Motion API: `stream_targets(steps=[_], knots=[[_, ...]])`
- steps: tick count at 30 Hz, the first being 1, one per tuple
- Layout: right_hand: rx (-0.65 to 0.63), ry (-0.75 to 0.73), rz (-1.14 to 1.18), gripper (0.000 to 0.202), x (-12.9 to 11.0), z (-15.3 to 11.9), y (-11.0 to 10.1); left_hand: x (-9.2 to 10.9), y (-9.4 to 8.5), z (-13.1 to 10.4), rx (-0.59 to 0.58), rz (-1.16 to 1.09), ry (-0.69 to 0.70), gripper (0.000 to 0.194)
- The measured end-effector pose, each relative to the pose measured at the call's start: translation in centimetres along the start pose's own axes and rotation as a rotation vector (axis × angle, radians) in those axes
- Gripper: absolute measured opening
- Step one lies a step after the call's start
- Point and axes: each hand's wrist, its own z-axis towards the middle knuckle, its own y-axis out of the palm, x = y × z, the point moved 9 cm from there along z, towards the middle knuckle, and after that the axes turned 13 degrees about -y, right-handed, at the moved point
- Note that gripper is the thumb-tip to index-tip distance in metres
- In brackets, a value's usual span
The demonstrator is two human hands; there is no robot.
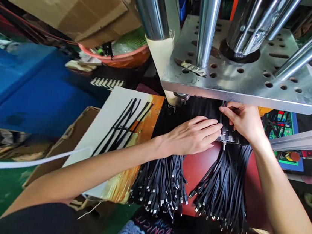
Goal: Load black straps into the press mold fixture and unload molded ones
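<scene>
Beneath the machine's metal plate (242, 82), my left hand (195, 136) lies palm down with its fingers stretched, its fingertips beside a dark metal fixture (229, 135). My right hand (239, 118) is at the back of that fixture, thumb and forefinger pinched together; what they hold, if anything, is too small to tell. One bundle of black cables (162, 182) with metal-tipped connectors hangs over the table's front edge below my left hand. Another bundle of black cables (224, 186) hangs below the fixture.
Several loose black cables (120, 128) lie on a white and orange board (98, 121) at left. Shiny vertical rods (208, 28) rise from the plate. A metal bar (301, 140) and green panel (285, 129) stand at right. The table (199, 171) is red.
</scene>
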Motion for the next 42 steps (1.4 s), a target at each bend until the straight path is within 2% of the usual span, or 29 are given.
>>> stream_targets(steps=[3, 6, 9, 11, 12, 14, 17, 19, 23, 26, 29, 32, 34, 36, 37, 38, 40, 42], knots=[[0.054, -0.007, 0.115, 0.036, 0.4, -0.4, -0.1, 0.5, 0.2, 0.3, 0.013, 0.084, -0.083, 0.039], [0.068, 0.028, 0.219, 0.040, 0.9, -0.5, 0.0, 1.2, 0.3, 0.5, 0.017, 0.094, -0.137, 0.051], [0.145, 0.070, 0.056, 0.032, 0.7, -1.1, -1.0, 1.8, 0.8, 0.4, 0.009, 0.116, -0.213, 0.053], [0.211, 0.025, -0.134, 0.026, -0.8, -2.4, -2.0, 2.2, 1.3, 0.3, 0.008, 0.163, -0.272, 0.054], [0.196, -0.035, -0.230, 0.024, -1.9, -3.3, -2.1, 2.4, 1.5, 0.3, 0.005, 0.182, -0.297, 0.056], [0.087, -0.158, -0.419, 0.032, -3.9, -5.2, -1.3, 2.8, 1.9, 0.3, -0.013, 0.184, -0.332, 0.062], [-0.077, -0.176, -0.679, 0.047, -4.5, -6.9, 0.2, 2.5, 1.8, 1.0, -0.053, 0.102, -0.377, 0.067], [-0.100, -0.126, -0.799, 0.052, -3.9, -6.1, 0.5, 1.1, 1.3, 2.1, -0.058, 0.046, -0.439, 0.068], [-0.117, -0.053, -0.895, 0.052, -2.0, -1.8, 0.8, -2.4, 0.8, 4.9, -0.037, -0.002, -0.531, 0.062], [-0.127, -0.032, -0.893, 0.046, -0.5, 1.5, 0.8, -4.4, 1.0, 7.2, -0.021, 0.012, -0.521, 0.051], [-0.067, -0.035, -0.865, 0.045, 0.5, 4.0, 0.0, -6.0, 1.4, 9.3, -0.023, 0.034, -0.514, 0.044], [-0.046, -0.052, -0.815, 0.043, -0.2, 3.7, -0.5, -6.2, 0.6, 9.6, -0.019, 0.038, -0.459, 0.042], [0.007, -0.087, -0.797, 0.041, -2.4, 0.6, -0.7, -4.8, -1.2, 7.2, 0.029, 0.027, -0.395, 0.039], [0.154, -0.088, -0.764, 0.036, -5.2, -5.2, -1.2, -3.2, -3.2, 2.5, 0.096, 0.018, -0.392, 0.035], [0.220, -0.046, -0.726, 0.033, -6.1, -8.8, -1.2, -3.1, -3.8, -0.5, 0.093, 0.034, -0.499, 0.037], [0.218, 0.029, -0.712, 0.031, -6.3, -12.3, -0.8, -3.5, -4.0, -3.9, 0.064, 0.066, -0.663, 0.039], [0.102, 0.188, -0.766, 0.041, -5.8, -18.3, 1.2, -4.2, -2.9, -10.5, -0.114, 0.055, -0.946, 0.036], [-0.001, 0.259, -0.755, 0.043, -4.8, -22.1, 3.3, -4.0, -1.6, -14.7, -0.244, -0.040, -1.034, 0.029]])
